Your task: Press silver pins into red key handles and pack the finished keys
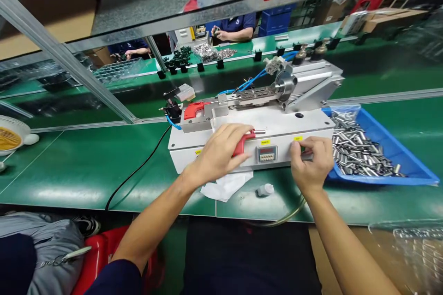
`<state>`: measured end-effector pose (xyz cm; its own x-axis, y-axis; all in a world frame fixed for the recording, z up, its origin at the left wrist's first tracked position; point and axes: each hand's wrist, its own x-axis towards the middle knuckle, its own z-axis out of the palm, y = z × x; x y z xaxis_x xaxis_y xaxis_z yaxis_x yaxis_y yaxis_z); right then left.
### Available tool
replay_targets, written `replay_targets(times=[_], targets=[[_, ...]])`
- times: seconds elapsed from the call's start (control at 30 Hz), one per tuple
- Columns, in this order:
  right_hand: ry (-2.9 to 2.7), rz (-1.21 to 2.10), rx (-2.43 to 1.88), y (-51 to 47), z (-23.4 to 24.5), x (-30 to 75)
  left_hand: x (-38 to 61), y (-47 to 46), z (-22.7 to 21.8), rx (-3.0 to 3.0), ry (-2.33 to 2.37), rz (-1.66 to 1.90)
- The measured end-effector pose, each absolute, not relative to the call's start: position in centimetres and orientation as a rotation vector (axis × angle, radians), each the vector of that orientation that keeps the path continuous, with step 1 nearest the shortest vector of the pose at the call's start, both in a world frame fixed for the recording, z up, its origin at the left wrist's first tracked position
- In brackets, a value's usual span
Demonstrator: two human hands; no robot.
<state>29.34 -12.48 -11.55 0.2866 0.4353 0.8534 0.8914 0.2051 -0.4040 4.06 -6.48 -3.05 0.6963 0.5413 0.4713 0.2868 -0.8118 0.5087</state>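
My left hand (pixel 221 151) is closed around a red plastic handle with a metal pin (pixel 245 140), held in front of the white machine base (pixel 235 159). The pin points to the right. My right hand (pixel 312 161) is at the right end of the base's front face, just under a yellow label, with thumb and fingers drawn together; what they touch is hidden. On top of the machine, another red plastic handle (pixel 194 110) sits in the metal fixture (pixel 199 123) at the left. A slide and a round metal cylinder (pixel 286 84) stand to its right.
A blue tray (pixel 391 147) heaped with metal pins (pixel 360 147) stands right of the machine. A small white bottle (pixel 265 189) and white paper (pixel 228 186) lie before it. A black cable (pixel 138 168) runs left. Co-workers sit across the bench and at my left.
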Motion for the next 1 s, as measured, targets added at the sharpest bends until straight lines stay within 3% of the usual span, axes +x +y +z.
replay_targets(times=[0.37, 1.0], targets=[[-1.256, -0.57, -1.301, -11.8, -12.5, 28.9, -0.5, -18.3, -10.4, 0.619, 0.57, 0.944], [-1.28, -0.65, -1.187, -10.9, -14.0, 29.1, 0.4, -17.0, -9.8, 0.308, 0.524, 0.892]])
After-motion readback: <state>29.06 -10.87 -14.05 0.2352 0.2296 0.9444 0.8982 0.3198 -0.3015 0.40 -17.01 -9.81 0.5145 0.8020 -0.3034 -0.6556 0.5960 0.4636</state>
